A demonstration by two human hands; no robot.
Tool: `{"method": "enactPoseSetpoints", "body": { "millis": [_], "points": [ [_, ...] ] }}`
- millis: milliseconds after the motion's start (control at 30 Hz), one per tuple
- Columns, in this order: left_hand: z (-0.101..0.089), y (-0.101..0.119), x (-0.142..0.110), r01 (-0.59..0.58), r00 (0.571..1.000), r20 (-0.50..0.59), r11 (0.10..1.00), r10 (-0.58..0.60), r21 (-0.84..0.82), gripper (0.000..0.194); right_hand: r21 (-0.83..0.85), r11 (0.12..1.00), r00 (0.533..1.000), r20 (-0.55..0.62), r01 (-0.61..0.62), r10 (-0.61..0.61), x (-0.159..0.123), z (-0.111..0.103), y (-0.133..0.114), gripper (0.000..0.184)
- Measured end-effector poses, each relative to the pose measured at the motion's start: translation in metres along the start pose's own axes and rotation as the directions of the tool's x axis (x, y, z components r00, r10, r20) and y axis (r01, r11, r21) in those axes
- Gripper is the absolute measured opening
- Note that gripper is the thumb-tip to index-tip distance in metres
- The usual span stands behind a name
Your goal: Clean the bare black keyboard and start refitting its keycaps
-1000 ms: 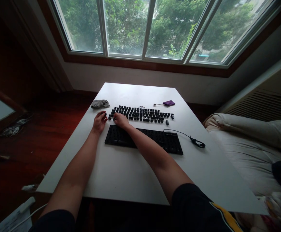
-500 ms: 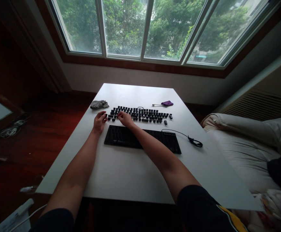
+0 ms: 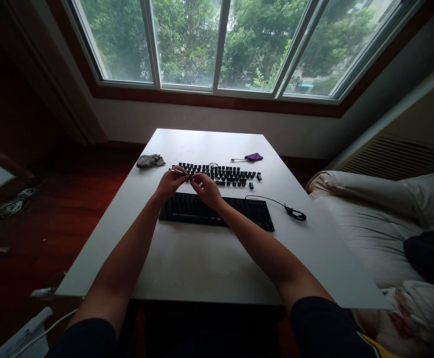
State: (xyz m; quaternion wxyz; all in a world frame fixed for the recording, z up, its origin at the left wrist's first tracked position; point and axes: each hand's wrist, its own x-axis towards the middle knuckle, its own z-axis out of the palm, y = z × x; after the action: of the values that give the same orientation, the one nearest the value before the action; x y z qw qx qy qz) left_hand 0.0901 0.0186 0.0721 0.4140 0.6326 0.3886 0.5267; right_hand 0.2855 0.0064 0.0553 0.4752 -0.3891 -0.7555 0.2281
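My left hand is closed on a thin, light-tipped stick, too small to tell its kind. Close beside it, my right hand pinches a small black keycap, its fingertips meeting those of the left. Both hands are just above the near edge of the rows of loose black keycaps and partly cover them. Below the hands lies a black keyboard, its left part partly hidden by my right wrist and left hand.
A grey cloth lies at the table's left edge. Toward the back right are a purple cloth and a thin stick. The keyboard's bundled cable lies to its right on the white table. A pale sofa stands at right.
My right hand has lifted from the keycaps and moved slightly right and nearer. My left hand has moved right to meet it, and the fingers of both now come together. The view has shifted slightly.
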Motion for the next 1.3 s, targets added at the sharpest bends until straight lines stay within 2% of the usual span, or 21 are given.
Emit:
{"method": "enactPoseSetpoints", "body": {
  "millis": [100,200,367,467,567,633,700,767,900,1000,1133,1300],
  "points": [
    [0.012,0.014,-0.006,0.007,0.999,0.047,0.985,-0.016,0.171,0.031,0.033,0.999,1.0,-0.002,0.014,-0.014,-0.01,-0.006,-0.003,0.021],
    [0.017,0.022,-0.012,-0.009,0.997,0.07,0.968,-0.009,0.25,0.031,0.017,0.999,0.999,-0.028,0.033,-0.032,-0.016,-0.009,-0.002,0.015],
    [0.014,0.031,-0.015,-0.034,0.974,0.226,0.989,0.0,0.145,0.033,-0.038,0.999,0.999,-0.054,-0.007,0.005,-0.026,-0.006,0.001,0.02],
    [0.006,0.03,-0.012,-0.014,0.988,0.155,0.999,0.008,0.041,0.039,0.096,0.988,0.992,-0.018,-0.119,0.121,-0.033,0.001,0.003,0.017],
    [-0.002,0.017,-0.009,0.003,0.999,0.049,0.999,-0.005,0.036,0.034,0.346,0.909,0.972,0.074,-0.235,0.223,-0.035,0.01,0.003,0.026],
    [-0.005,0.001,-0.008,0.023,0.999,0.045,0.997,-0.026,0.07,0.03,0.483,0.828,0.958,0.14,-0.286,0.25,-0.035,0.016,0.0,0.032],
    [-0.008,-0.017,-0.01,0.035,0.998,0.047,0.992,-0.04,0.118,0.028,0.569,0.754,0.945,0.2,-0.328,0.26,-0.034,0.02,-0.004,0.035],
    [-0.01,-0.035,-0.013,0.018,1.0,0.02,0.977,-0.023,0.21,0.025,0.587,0.729,0.936,0.248,-0.352,0.252,-0.033,0.022,-0.009,0.034],
    [-0.016,-0.057,-0.02,-0.019,0.999,-0.034,0.915,0.036,0.402,0.023,0.423,0.854,0.941,0.274,-0.304,0.199,-0.034,0.026,-0.013,0.036],
    [-0.021,-0.063,-0.021,-0.014,1.0,-0.016,0.877,0.024,0.48,0.023,0.354,0.885,0.928,0.32,-0.303,0.189,-0.031,0.032,-0.012,0.035],
    [-0.024,-0.066,-0.021,-0.005,1.0,0.016,0.86,-0.003,0.51,0.025,0.363,0.896,0.923,0.367,-0.257,0.115,-0.02,0.043,-0.01,0.035],
    [-0.025,-0.066,-0.022,0.077,0.997,-0.065,0.864,-0.052,0.497,0.027,0.219,0.953,0.874,0.478,-0.211,0.083,-0.008,0.054,-0.01,0.028]
  ]
}}
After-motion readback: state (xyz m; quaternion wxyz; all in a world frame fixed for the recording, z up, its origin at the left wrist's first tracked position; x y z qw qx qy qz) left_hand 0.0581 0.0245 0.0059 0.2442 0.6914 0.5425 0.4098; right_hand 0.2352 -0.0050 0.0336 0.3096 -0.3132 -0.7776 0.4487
